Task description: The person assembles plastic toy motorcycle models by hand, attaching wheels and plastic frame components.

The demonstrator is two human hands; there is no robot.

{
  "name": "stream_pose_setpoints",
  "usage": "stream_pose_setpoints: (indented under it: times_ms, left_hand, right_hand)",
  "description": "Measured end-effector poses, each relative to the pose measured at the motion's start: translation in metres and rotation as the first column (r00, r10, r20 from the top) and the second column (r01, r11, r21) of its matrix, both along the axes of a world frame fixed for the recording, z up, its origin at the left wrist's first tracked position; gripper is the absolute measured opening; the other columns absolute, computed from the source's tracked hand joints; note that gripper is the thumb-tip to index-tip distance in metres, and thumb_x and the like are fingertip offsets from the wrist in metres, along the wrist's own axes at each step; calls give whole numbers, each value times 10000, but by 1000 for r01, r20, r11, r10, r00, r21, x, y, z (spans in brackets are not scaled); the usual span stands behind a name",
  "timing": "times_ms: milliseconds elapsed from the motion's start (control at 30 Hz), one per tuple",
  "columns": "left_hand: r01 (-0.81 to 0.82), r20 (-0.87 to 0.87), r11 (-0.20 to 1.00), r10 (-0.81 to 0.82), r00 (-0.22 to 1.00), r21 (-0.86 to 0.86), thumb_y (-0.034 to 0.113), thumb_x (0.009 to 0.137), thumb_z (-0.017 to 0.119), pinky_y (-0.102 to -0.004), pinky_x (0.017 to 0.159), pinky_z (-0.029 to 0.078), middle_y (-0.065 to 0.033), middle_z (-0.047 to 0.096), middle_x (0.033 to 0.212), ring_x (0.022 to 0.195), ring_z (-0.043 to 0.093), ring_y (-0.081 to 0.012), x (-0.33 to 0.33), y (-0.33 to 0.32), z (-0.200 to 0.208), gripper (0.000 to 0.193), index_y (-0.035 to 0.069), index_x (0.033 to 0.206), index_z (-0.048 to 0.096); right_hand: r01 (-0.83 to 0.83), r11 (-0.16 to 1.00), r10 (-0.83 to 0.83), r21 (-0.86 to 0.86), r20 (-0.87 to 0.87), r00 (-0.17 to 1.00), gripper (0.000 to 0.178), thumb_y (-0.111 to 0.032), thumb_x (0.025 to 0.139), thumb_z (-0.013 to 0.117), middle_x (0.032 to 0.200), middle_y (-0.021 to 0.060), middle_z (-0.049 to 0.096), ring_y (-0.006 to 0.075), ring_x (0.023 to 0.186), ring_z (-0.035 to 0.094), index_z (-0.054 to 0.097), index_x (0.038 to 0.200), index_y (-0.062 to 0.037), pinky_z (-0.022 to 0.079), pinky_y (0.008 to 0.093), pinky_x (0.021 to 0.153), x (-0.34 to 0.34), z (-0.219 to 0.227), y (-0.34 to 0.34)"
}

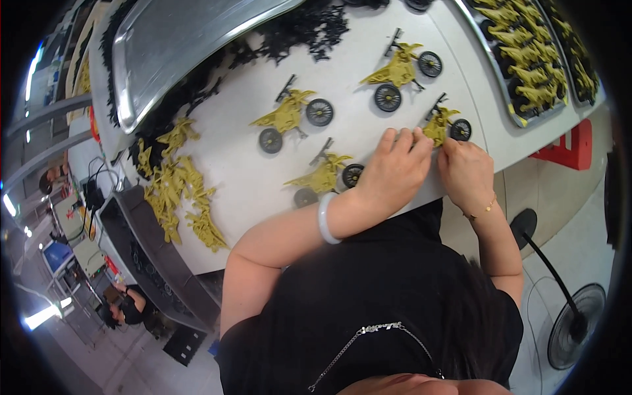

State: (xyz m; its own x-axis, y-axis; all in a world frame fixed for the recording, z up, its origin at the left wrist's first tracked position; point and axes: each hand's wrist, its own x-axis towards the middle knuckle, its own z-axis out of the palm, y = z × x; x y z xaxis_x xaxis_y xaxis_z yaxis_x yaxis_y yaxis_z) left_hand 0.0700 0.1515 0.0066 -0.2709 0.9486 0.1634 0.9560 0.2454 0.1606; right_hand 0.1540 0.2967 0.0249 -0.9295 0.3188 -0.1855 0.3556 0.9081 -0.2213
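Near the table's front edge, my left hand (398, 164) and my right hand (466, 171) are closed around a small yellow toy motorcycle (437, 126). Its black handlebar sticks up past my fingers, and a black spoked wheel (461, 130) shows above my right hand. My fingers hide its lower and rear part. Beside my left forearm lies a second toy motorcycle (322, 176), partly covered by the arm. Two more, a toy motorcycle (283, 117) on the left and a toy motorcycle (397, 71) farther back, lie on their sides with both wheels on.
Loose yellow body parts (172, 187) are heaped at the table's left. Black parts (309, 31) lie behind, around a metal tray (191, 46). A tray of yellow-and-black toys (526, 59) stands at the right, above a red stool (573, 146). A floor fan (578, 326) is at lower right.
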Motion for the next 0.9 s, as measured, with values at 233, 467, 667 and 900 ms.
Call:
stream_pose_setpoints:
  times_ms: [233, 467, 667, 900]
  left_hand:
    - [-51, -4, 994, 52, 999, 94, 189, 766, 565, -441, 938, 350, -148, 549, 1069, 995, 516, -272, 10, 5, -8, 329, 3, 1028, 633]
    - [-428, 243, 861, 368, 897, 275, 150, 755, 630, -457, 897, 367, -82, 600, 1036, 1019, 537, -262, -46, -103, 48, 299, 20, 1025, 633]
    - [-979, -193, 205, 961, 200, 9, 148, 723, 701, -440, 804, 439, -125, 577, 1032, 963, 563, -318, -48, -269, 57, 366, 52, 1060, 595]
    - [-977, 240, 152, 964, 114, -146, 149, 699, 762, -406, 839, 463, -143, 586, 1013, 994, 569, -337, -21, -322, 40, 440, 56, 1103, 611]
  right_hand:
    - [112, 994, -113, -16, -45, 993, 158, -208, 851, 576, 753, 177, 616, 370, 721, 603, 584, 841, -50, 464, 469, 633, 11, -13, 1]
    - [152, 986, -159, -68, -98, 982, 291, -287, 879, 636, 594, 111, 474, 262, 535, 450, 538, 758, -41, 356, 382, 509, 19, -1, 4]
    - [-14, 950, -89, -313, -314, 945, 191, -115, 910, 617, 582, -16, 328, 69, 530, 275, 532, 779, -5, 225, 249, 474, 10, 4, 8]
    - [-325, 862, 95, -390, -505, 858, 120, -25, 799, 674, 598, 41, 425, 147, 514, 376, 563, 750, -22, 295, 289, 489, -29, -15, -29]
